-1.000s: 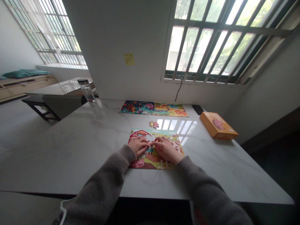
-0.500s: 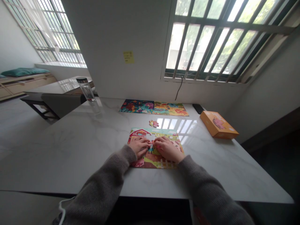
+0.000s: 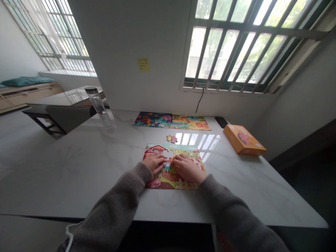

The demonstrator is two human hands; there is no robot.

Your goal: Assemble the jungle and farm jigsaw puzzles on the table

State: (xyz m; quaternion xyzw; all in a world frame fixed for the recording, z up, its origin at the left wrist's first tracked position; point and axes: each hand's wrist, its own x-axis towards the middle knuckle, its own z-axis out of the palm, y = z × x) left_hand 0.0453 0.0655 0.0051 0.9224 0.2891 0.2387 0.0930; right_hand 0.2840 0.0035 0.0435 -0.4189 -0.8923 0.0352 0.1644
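Note:
A farm-scene jigsaw puzzle (image 3: 170,184) lies on the marble-patterned table, with a pale gap near its upper middle. My left hand (image 3: 154,163) rests on the puzzle's left half, below the red barn, its fingers laid out toward the middle. On the right half, my right hand (image 3: 187,168) has its fingers bent and close together at a puzzle piece (image 3: 167,165) in the centre, which is partly hidden by the fingertips. Just beyond the puzzle's top edge sit a few loose puzzle pieces (image 3: 172,139).
Two joined picture boards, one dark (image 3: 153,119) and one yellow (image 3: 191,122), lie by the wall. An orange box (image 3: 244,140) and a black phone-like object (image 3: 221,122) are at the right. A glass bottle (image 3: 96,101) stands at the left.
My hands have drawn slightly apart at the puzzle's centre, so more of the figure between the fingertips shows. The loose pieces have not moved.

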